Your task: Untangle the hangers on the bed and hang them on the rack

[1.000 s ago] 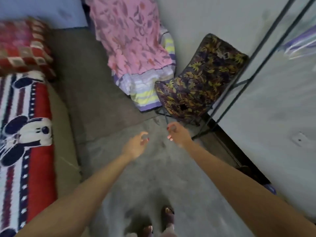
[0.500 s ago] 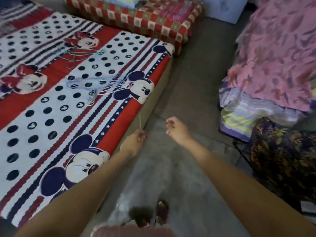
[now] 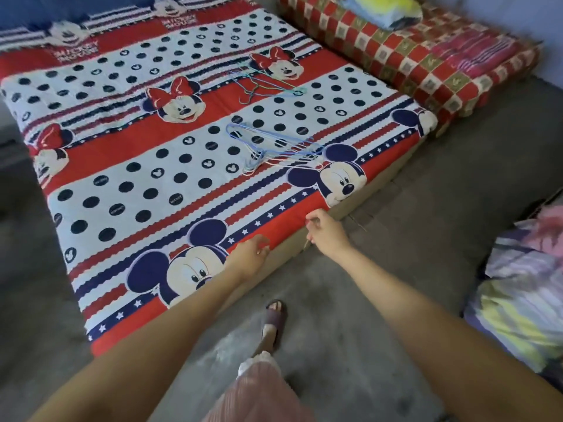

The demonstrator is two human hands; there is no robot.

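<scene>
Two tangled hanger bunches are lying on the bed [image 3: 128, 190]: a blue bunch [image 3: 268, 147] near the right edge and a mixed bunch [image 3: 265, 85] farther back. Both hands are hovering empty over the near right edge, left hand [image 3: 248, 258] loosely curled, right hand [image 3: 327, 231] with fingers half bent, well short of the hangers.

"MICKEY MOUSE" printed, upside down, on bed cover [image 3: 128, 141]; twice, far edge.

Two tangled clusters of thin wire hangers [image 3: 271, 147] lie flat on the bed [image 3: 122, 166].
</scene>
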